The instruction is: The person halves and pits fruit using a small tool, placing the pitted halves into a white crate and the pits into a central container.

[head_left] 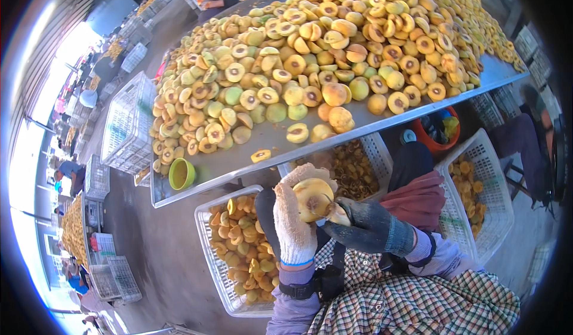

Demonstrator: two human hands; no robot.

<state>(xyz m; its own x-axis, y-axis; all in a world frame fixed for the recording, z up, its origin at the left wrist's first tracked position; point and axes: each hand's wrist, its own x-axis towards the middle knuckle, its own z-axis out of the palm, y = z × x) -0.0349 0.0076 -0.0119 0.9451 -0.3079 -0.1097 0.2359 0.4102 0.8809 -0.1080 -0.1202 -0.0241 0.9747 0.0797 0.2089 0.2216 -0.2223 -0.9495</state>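
Observation:
In front of my lap, my left hand [293,218], in a white and tan knit glove, is closed around a yellow peach half [312,200]. Its cut face, with a brownish hollow in the middle, is turned up toward me. My right hand [371,225], in a dark blue coated glove, is closed close against the right side of that half. A small pale piece [339,214] shows at its fingertips. Whether the fingers grip this piece or a thin tool, I cannot make out. Above my hands a metal table [256,147] carries a big heap of peach halves [298,60].
A green cup [181,174] stands at the table's near left corner. White crates of fruit pieces sit below: one left [206,245], one under the table edge [377,156], one right [492,186]. A red bucket [427,138] stands behind. Stacked crates [128,123] flank the table.

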